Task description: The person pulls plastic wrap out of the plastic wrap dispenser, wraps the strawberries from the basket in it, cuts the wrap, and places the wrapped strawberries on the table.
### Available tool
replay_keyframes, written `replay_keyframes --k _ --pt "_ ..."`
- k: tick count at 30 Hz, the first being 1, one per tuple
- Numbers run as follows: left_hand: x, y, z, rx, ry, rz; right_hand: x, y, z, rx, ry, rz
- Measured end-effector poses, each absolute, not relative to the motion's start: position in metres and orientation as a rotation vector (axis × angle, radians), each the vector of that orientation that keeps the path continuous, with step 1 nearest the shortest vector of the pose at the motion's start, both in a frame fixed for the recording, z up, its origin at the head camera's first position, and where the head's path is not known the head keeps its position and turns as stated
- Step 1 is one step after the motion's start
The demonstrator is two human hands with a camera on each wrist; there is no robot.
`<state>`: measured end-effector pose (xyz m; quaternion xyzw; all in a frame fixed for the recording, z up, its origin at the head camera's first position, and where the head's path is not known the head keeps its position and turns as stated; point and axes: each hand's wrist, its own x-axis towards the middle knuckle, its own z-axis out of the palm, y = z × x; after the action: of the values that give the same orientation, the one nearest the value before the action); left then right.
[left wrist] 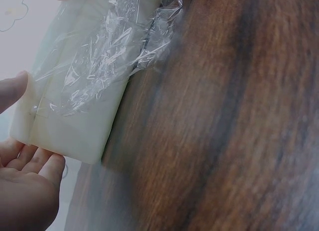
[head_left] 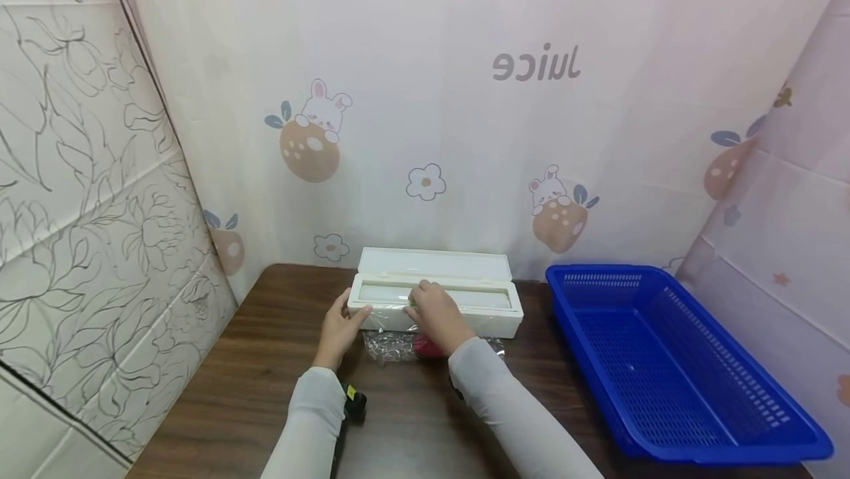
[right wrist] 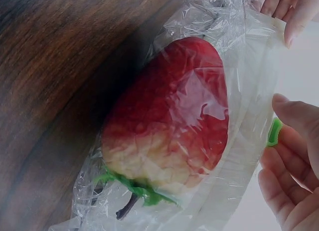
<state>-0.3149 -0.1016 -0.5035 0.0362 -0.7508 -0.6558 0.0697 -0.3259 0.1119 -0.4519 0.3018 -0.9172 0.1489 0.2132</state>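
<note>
Now we have both hands at the long white cling film box (head_left: 510, 322), which stands on the table (head_left: 265, 368) with its lid (head_left: 434, 263) tipped back. Our left hand (head_left: 341, 329) grips the left end of the box, thumb on the near side and the other fingers round the end. Our right hand (head_left: 440, 316) pinches a little green piece (right wrist: 274, 132), which looks like a slide cutter, at the near top edge of the box. We cannot tell how firmly it sits there.

Clear cling film (left wrist: 99, 86) hangs down the front of the box and spreads over a big red and yellow fruit (right wrist: 174, 116). The fruit lies on the table, just on our side of the box. Its long way runs about the same way as the box, side to side. The thin end points to our left, and the end with the green leaf and stem points to our right.

The right hand is nearer to the fruit: the fruit sits lower than its fingers and closer to us. What matters most, we think, is that the green piece is a bit left of the middle, so more of the long edge lies to its right.
</note>
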Motion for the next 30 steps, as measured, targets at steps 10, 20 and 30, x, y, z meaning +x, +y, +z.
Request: replay_keyframes --k 10,20,30 --pt "-0.3151 -0.1019 -0.5041 0.124 -2.27 -1.966 -0.326 0.1108 -0.4495 0.863 -2.574 0.493" --pt "-0.3164 -0.1021 -0.5039 0.12 -2.272 -1.967 -0.3314 0.112 -0.4537 0.995 -2.513 0.57" --pt "-0.3161 -0.1025 -0.5041 0.109 -2.275 -1.976 -0.3328 0.1115 -0.4535 1.046 -2.508 0.555"
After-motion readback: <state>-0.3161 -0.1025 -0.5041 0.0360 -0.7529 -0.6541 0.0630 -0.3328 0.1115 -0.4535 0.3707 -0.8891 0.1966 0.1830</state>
